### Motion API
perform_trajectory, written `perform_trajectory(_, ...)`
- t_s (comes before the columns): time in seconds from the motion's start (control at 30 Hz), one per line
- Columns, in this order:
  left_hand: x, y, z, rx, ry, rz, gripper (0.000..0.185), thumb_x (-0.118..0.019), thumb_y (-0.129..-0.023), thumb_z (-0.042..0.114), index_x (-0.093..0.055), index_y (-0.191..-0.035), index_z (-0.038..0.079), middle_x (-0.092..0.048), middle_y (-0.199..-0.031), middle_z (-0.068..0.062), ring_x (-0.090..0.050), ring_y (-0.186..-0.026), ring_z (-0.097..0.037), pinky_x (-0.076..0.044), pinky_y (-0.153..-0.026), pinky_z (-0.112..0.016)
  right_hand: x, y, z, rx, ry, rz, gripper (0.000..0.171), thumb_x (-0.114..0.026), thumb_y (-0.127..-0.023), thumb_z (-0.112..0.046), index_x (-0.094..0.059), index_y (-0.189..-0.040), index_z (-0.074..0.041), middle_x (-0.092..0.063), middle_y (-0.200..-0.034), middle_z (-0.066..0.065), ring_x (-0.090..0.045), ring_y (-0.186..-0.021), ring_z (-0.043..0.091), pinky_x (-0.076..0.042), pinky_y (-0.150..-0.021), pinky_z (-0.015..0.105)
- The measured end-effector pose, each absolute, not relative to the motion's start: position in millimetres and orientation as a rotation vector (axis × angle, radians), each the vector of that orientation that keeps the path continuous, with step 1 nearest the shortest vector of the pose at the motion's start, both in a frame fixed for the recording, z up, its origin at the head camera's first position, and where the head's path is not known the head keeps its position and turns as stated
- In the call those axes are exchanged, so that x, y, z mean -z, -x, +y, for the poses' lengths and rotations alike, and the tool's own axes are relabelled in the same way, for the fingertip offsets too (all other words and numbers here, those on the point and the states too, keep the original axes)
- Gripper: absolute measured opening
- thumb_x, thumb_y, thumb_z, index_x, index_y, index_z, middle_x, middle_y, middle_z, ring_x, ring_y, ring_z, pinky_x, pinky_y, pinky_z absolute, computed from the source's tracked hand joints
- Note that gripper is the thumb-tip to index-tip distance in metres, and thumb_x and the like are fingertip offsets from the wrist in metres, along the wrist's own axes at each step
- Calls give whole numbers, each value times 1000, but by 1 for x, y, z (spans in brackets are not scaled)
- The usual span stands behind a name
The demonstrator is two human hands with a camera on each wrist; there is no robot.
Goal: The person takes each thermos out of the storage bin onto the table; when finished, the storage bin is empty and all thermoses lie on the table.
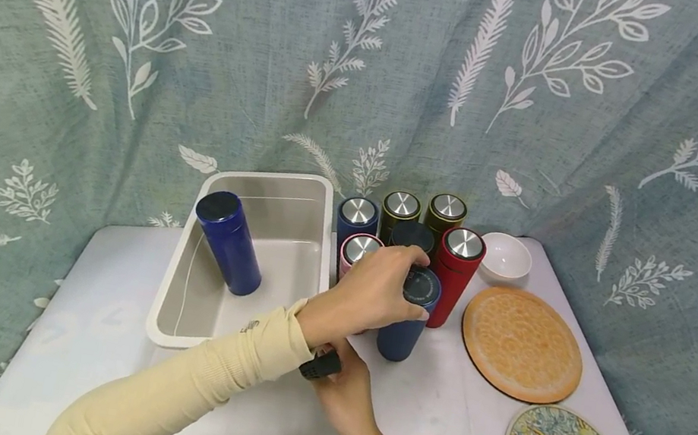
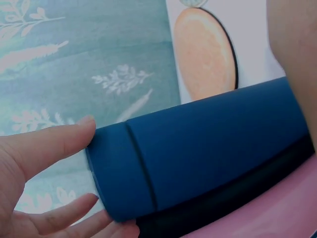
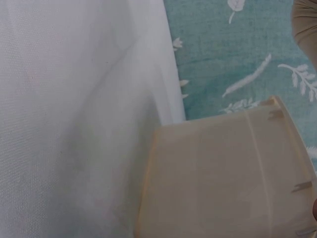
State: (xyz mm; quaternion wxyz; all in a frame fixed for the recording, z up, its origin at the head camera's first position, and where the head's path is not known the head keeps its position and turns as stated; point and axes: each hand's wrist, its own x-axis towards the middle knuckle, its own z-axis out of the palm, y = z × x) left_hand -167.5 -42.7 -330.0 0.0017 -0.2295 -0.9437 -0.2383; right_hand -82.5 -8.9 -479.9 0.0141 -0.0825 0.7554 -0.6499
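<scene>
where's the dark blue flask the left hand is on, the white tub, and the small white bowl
dark blue flask (image 1: pixel 402 333), head view, on its lower body below the left hand
white tub (image 1: pixel 173 273), head view, on its left rim
small white bowl (image 1: pixel 505 257), head view, on its inside

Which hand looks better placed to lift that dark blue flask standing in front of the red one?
Probably the left hand: its fingers already curl over the lid of the dark blue flask. The right hand sits low beneath the left wrist, mostly hidden.
</scene>
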Motion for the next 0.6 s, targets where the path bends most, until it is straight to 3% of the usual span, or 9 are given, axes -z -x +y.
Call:
perform_trajectory(0.1, 324, 165, -48, 777, 715, -2946, 63, -88, -76, 30, -63, -130, 10, -71, -126, -6, -68, -111, -23, -54, -95, -38, 480, 82, -9, 2090, 273, 2267, 33, -71, -92, -14, -65, -125, -11, -71, -123, 7, -64, -111, 11, -50, -94, 19)
perform_trajectory(0.27, 312, 158, -64, 854, 685, -2918, 58, -84, -80, 29, -63, -131, 9, -71, -127, -7, -67, -111, -24, -53, -96, -41, 481, 81, -10, 2205, 286, 2073, 49, -67, -93, -5, -53, -140, 2, -58, -141, 21, -56, -134, 31, -46, -109, 26)
perform_trajectory(0.6, 302, 148, -146, 1111, 396, -2847, 53, -77, -85, 21, -62, -134, 8, -68, -132, -11, -69, -117, -27, -58, -93, -40, 479, 81, -13, 2189, 250, 2067, 54, -71, -94, -23, -53, -140, -2, -55, -144, 17, -50, -140, 31, -41, -114, 37)
